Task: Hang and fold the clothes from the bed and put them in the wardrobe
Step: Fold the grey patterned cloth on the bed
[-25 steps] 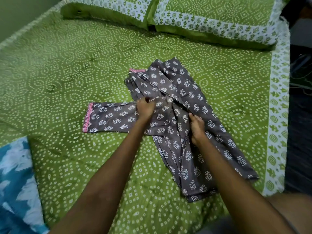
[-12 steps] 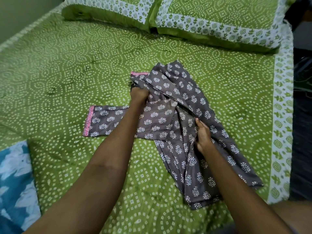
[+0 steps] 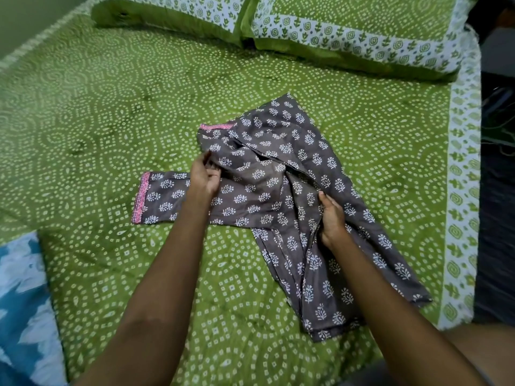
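Early going: the grey kurta (image 3: 281,196) lies half-folded mid-bed (image 3: 111,112), left hand (image 3: 204,178) pinching its shoulder, right hand (image 3: 331,218) seemingly gripping the body fold; blue cloth (image 3: 19,302) waits, wardrobe unseen.

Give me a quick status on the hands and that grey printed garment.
Left hand grips the grey garment near its sleeve; right hand pinches a middle fold. Garment half folded on the green bedsheet. Nothing in the way.
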Demonstrator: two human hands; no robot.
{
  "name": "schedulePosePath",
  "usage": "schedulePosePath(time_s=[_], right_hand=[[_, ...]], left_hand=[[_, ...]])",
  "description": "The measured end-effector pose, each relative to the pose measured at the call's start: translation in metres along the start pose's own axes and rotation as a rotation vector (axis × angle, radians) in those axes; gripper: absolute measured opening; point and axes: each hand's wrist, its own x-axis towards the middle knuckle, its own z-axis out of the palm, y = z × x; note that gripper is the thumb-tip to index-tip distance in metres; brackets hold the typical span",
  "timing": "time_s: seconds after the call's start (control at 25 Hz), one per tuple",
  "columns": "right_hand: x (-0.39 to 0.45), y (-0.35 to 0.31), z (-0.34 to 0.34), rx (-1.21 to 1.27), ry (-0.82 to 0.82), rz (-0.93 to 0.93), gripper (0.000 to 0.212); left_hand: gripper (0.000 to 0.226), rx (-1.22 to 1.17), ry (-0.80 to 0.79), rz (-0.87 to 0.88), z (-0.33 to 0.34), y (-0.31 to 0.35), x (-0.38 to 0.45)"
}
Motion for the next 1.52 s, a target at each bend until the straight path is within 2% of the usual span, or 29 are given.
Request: schedulePosePath(time_s=[0.12, 0.16, 0.24, 0.32, 0.4, 0.48, 0.52, 0.56, 0.6, 0.64, 0.68, 0.76, 0.8, 0.84, 0.88, 0.96, 1.0, 1.04, 1.12, 1.2, 1.28, 1.36, 1.4, 1.48, 1.52], right_hand=[[-0.005, 0.0, 0.004, -0.002, -0.016, -0.006, 0.003], [-0.007, -0.001, 0.005, -0.007, -0.02, -0.009, 0.008], [-0.011, -0.005, 0.007, -0.037, -0.012, -0.019, 0.016], [-0.017, -0.006, 0.01, -0.162, 0.046, -0.099, 0.02], [-0.025, -0.001, 0.017, -0.513, 0.149, -0.318, 0.025], [-0.035, 0.017, 0.028, -0.874, 0.267, -0.546, 0.044], [-0.042, 0.031, 0.036, -1.01, 0.31, -0.699, 0.055], [-0.048, 0.045, 0.043, -1.107, 0.316, -0.861, 0.063], [-0.057, 0.056, 0.05, -1.16, 0.257, -1.013, 0.069], [-0.064, 0.066, 0.056, -1.18, 0.079, -1.092, 0.074], [-0.074, 0.073, 0.062, -1.197, -0.16, -1.071, 0.081], [-0.086, 0.084, 0.073, -1.218, -0.602, -0.755, 0.1], [-0.088, 0.086, 0.078, -1.132, -0.686, -0.607, 0.105], [-0.087, 0.086, 0.082, -0.961, -0.666, -0.505, 0.102], [-0.085, 0.083, 0.084, -0.761, -0.566, -0.444, 0.088], [-0.077, 0.069, 0.081, -0.49, -0.364, -0.348, 0.034], [-0.07, 0.058, 0.077, -0.409, -0.305, -0.289, 0.013], [-0.063, 0.045, 0.07, -0.361, -0.255, -0.226, 0.006], [-0.044, 0.007, 0.048, -0.297, -0.139, -0.144, 0.011], [-0.018, -0.031, 0.017, -0.176, -0.005, -0.11, 0.006], [0.004, -0.064, -0.017, 0.029, 0.205, -0.094, 0.008], [0.012, -0.081, -0.039, 0.126, 0.426, -0.131, 0.005], [0.009, -0.081, -0.042, 0.044, 0.555, -0.185, 0.017], [-0.012, -0.066, -0.029, -0.334, 0.761, -0.344, 0.045], [-0.028, -0.053, -0.015, -0.448, 0.741, -0.508, 0.05]], left_hand=[[0.019, -0.045, -0.052, -0.049, 0.009, 0.018, 0.002], [0.021, -0.042, -0.03, -0.017, 0.008, 0.024, 0.005], [0.023, 0.079, 0.072, 0.154, -0.005, 0.041, 0.014], [0.017, 0.456, 0.263, 0.379, -0.034, 0.059, 0.018], [0.044, 1.136, 0.457, 0.557, -0.076, 0.069, 0.011], [0.074, 1.659, 0.629, 0.552, -0.111, 0.073, -0.007], [0.077, 1.806, 0.638, 0.53, -0.123, 0.074, -0.018], [0.069, 1.859, 0.575, 0.518, -0.126, 0.074, -0.031], [0.056, 1.821, 0.454, 0.529, -0.127, 0.073, -0.036], [0.044, 1.709, 0.317, 0.541, -0.123, 0.069, -0.046], [0.036, 1.582, 0.193, 0.543, -0.116, 0.062, -0.053], [0.02, 1.406, -0.036, 0.481, -0.089, 0.04, -0.071], [0.013, 1.351, -0.177, 0.412, -0.074, 0.025, -0.082], [0.01, 1.317, -0.33, 0.328, -0.061, 0.01, -0.092], [0.013, 1.313, -0.479, 0.254, -0.049, -0.004, -0.101], [0.021, 1.308, -0.71, 0.217, -0.033, -0.024, -0.109], [0.022, 1.26, -0.75, 0.258, -0.027, -0.029, -0.109], [0.023, 1.2, -0.732, 0.329, -0.022, -0.03, -0.108], [0.032, 1.213, -0.589, 0.582, -0.014, -0.023, -0.095], [0.054, 1.56, -0.445, 0.824, -0.008, -0.007, -0.067], [0.075, 1.987, -0.363, 0.83, -0.009, 0.012, -0.032], [0.068, 2.222, -0.318, 0.838, -0.012, 0.026, -0.002], [0.057, 2.247, -0.336, 0.888, -0.013, 0.031, 0.005], [0.047, 2.098, -0.436, 0.999, -0.013, 0.035, 0.01], [0.047, 1.968, -0.487, 1.02, -0.013, 0.036, 0.009]])
